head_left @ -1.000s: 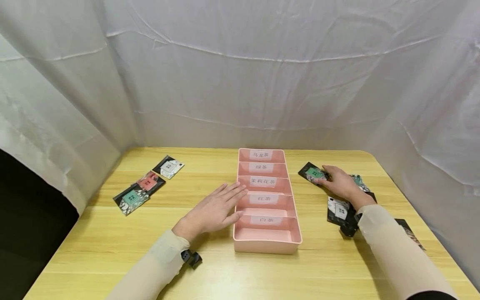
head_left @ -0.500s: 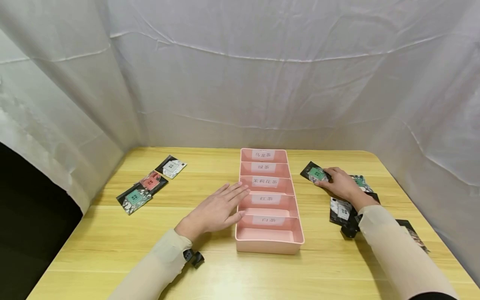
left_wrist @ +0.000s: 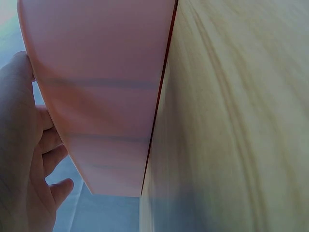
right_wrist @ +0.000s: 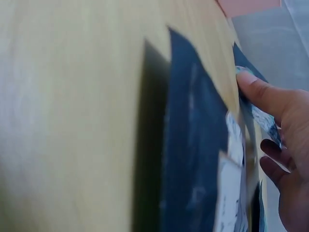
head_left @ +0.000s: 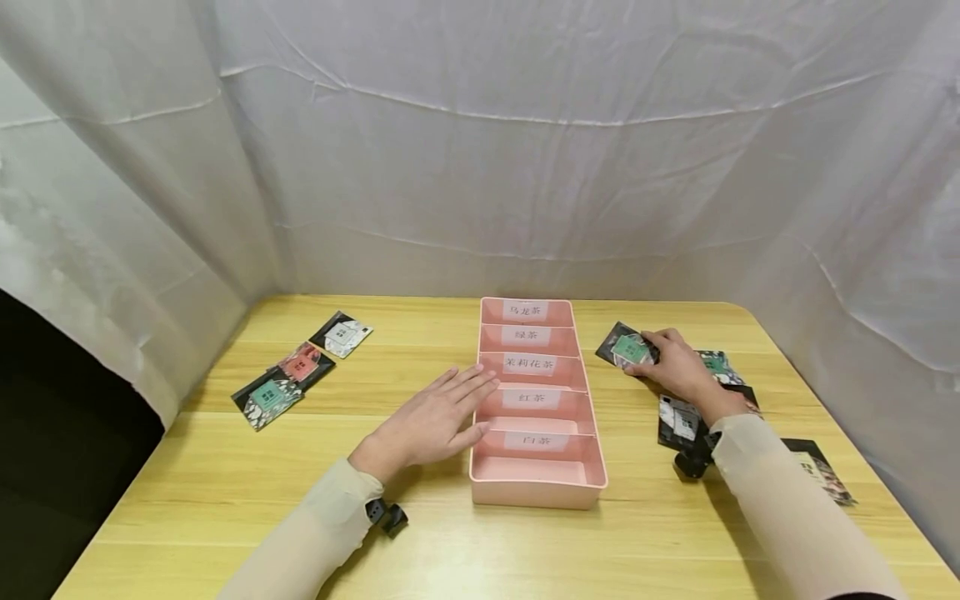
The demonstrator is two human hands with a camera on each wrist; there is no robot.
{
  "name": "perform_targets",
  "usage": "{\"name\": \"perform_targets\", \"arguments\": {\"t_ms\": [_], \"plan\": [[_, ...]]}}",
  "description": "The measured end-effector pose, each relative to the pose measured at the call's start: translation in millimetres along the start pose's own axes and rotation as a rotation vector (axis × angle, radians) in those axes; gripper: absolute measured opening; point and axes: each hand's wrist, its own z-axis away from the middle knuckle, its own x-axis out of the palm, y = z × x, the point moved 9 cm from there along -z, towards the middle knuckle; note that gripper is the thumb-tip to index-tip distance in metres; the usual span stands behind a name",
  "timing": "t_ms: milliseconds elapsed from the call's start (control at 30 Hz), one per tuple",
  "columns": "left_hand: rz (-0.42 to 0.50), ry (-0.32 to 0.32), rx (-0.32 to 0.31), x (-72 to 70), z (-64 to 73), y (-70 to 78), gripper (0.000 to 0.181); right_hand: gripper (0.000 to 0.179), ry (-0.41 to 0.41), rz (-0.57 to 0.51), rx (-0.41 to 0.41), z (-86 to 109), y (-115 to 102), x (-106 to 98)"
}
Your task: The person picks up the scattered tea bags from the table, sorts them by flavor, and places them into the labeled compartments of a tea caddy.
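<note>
My right hand pinches the near edge of a black tea sachet with a green label, at the table's right side. In the right wrist view, the thumb presses on this sachet while the other fingers curl behind it. My left hand rests its straight fingers across the left rim of a long pink divided box. The box has several compartments in a row, each with a white paper label in Chinese characters. Seen from the left wrist, the fingers lie along the top edge of the pink side wall.
Under and beside my right forearm lie a white-labelled sachet, a green-labelled one and a beige-labelled one. On the left are green, red and white labelled sachets. A pale curtain surrounds the wooden table.
My right hand has shifted slightly up and left, and the green-labelled sachet has tilted a little in its grasp. The left hand stays on the box rim.
</note>
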Motion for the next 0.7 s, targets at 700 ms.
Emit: {"name": "perform_targets", "arguments": {"t_ms": [700], "plan": [[0.003, -0.007, 0.005, 0.4, 0.1, -0.4, 0.066, 0.062, 0.015, -0.269, 0.012, 2.4, -7.8, 4.9]]}}
